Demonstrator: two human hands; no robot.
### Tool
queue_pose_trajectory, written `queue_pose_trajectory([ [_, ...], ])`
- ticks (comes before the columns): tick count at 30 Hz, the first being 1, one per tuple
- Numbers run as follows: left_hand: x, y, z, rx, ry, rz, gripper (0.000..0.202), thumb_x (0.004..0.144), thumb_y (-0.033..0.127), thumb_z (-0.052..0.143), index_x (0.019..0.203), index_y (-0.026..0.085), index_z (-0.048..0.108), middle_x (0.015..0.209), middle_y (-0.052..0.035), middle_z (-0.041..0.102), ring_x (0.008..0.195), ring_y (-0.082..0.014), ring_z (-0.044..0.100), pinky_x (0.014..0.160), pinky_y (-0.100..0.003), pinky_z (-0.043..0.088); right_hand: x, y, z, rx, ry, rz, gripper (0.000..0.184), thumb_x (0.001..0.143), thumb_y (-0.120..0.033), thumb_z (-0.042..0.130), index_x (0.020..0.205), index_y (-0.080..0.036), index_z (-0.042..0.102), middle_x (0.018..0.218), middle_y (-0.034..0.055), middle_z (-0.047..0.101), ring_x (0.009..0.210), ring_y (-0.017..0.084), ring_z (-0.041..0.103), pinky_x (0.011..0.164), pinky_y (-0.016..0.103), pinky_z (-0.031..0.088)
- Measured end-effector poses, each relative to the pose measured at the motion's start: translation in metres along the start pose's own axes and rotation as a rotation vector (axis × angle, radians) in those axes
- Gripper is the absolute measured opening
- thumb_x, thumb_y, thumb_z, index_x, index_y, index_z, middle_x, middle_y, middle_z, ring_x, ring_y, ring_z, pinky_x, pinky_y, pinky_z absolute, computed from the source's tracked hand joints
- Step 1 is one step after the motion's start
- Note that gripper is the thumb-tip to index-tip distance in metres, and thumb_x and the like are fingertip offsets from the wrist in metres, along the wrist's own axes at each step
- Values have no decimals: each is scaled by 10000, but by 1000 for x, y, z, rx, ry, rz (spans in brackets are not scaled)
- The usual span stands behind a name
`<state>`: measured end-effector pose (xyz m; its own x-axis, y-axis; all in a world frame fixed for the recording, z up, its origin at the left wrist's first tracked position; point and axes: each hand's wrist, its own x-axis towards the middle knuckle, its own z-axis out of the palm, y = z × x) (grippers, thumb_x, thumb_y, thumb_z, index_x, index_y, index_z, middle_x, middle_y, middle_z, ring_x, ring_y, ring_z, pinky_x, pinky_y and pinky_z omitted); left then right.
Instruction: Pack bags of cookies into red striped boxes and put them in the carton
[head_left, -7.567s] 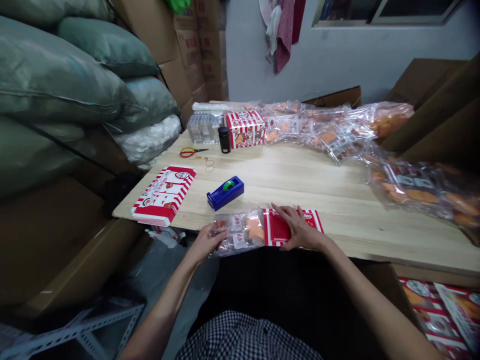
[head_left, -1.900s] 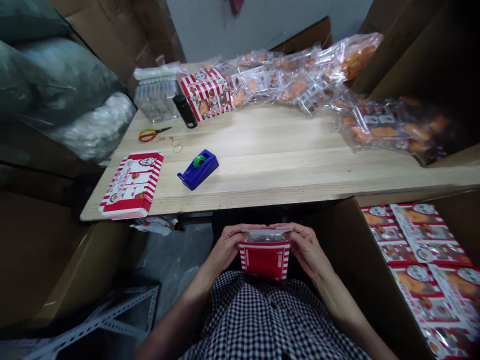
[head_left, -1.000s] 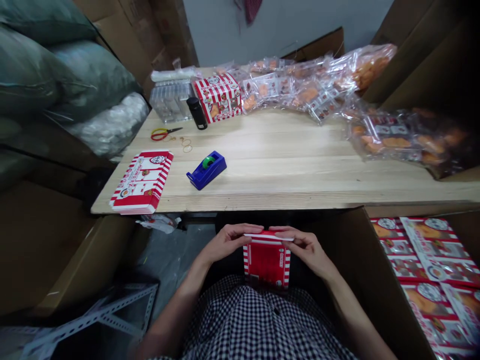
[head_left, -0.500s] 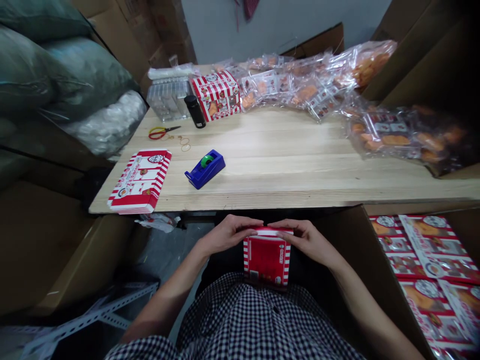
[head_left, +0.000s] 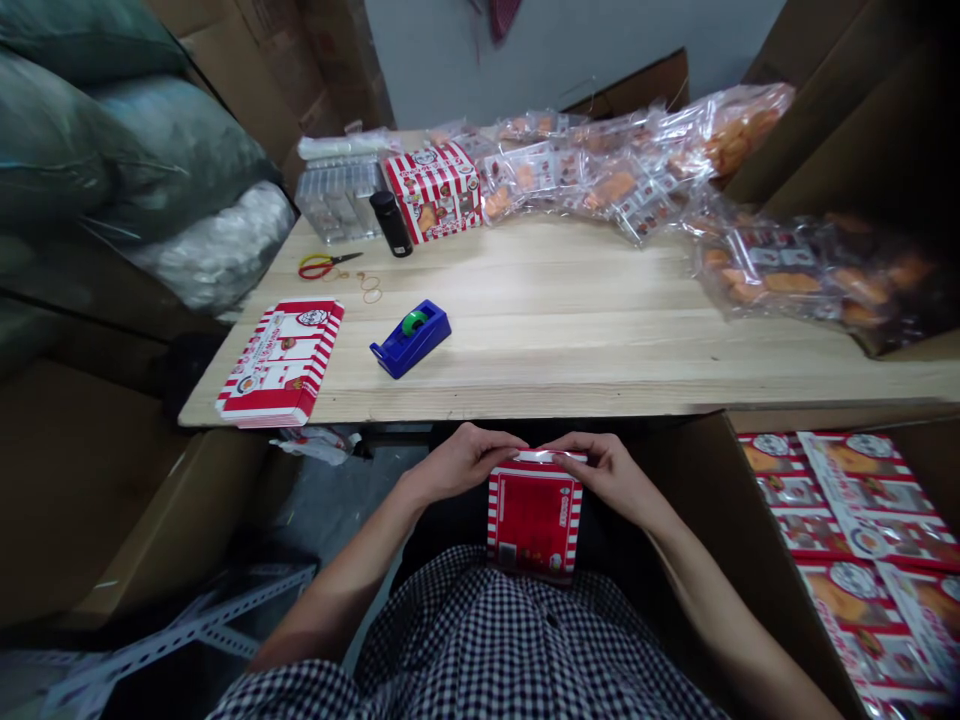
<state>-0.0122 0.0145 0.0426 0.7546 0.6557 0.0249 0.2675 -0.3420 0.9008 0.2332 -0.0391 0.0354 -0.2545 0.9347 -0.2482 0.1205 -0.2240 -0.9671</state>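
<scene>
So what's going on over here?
A person's left hand and right hand both grip the top edge of a red-and-white package, just off the near edge of the wooden table. On the table, a blue tape dispenser sits near a stack of printed cards. Clear bags lie along its back and right side, and more red-and-white packs lie in the open carton to the right.
</scene>
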Motion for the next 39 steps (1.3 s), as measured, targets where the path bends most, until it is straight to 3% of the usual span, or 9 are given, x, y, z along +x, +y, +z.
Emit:
queue_pose_trajectory([
  [7,-10,0,0,-5,6,-25,295,960,268,536,1199,237,706,1061,-45,773,837,-156,729,756,-238,537,-3,2,5,128,-6,46,183,795,-336,762,944,-239,802,1010,81,789,919,255,733,870,407,561],
  [12,-20,2,-1,-49,10,-28,308,958,274,543,1229,252,688,1080,-53,767,841,-159,734,750,-242,551,-4,-5,-11,149,-275,90,323,877,-389,676,1172,-266,722,1156,45,755,1041,228,714,978,453,528],
  [16,-20,5,-7,-39,-25,-33,309,957,273,543,1228,244,689,1097,-58,763,895,-170,735,785,-251,549,8,-19,-21,66,-421,81,310,851,-354,703,1147,-265,730,1127,41,764,975,201,733,951,417,545],
  [21,-16,13,-4,-101,-2,-73,212,937,323,589,1004,180,730,1131,-92,745,1015,-213,705,833,-294,531,17,-18,-3,84,-315,74,248,809,-357,740,1034,-259,778,1003,36,796,839,196,748,826,373,581],
  [23,-14,16,4,-168,58,-120,222,928,357,602,906,152,685,1070,-99,749,954,-208,701,770,-284,523,16,-13,7,73,-227,46,219,803,-368,747,980,-248,793,928,37,804,773,190,740,752,342,580],
  [26,-9,18,16,-214,147,-166,223,925,374,605,935,156,648,976,-73,735,862,-176,672,758,-282,506,13,-7,14,67,-142,12,212,809,-391,747,940,-232,799,864,30,801,730,180,724,704,317,559],
  [28,-6,16,21,-238,170,-151,203,931,357,598,986,172,657,1000,-69,722,908,-180,663,821,-302,504,10,-5,11,90,-135,18,248,850,-422,705,987,-234,790,899,28,798,765,180,722,728,318,552],
  [33,-4,7,24,-374,158,-128,142,926,271,604,988,189,701,1321,-110,635,1222,-248,593,1022,-379,450,6,-5,-7,184,-194,72,321,865,-454,690,1086,-232,762,1021,51,786,910,199,721,865,353,533],
  [39,-5,5,22,-481,135,-165,171,910,308,634,968,164,707,1217,-136,696,1208,-268,617,1007,-422,475,12,-3,-12,122,-189,4,259,825,-421,737,965,-207,781,941,50,790,853,189,722,832,357,544],
])
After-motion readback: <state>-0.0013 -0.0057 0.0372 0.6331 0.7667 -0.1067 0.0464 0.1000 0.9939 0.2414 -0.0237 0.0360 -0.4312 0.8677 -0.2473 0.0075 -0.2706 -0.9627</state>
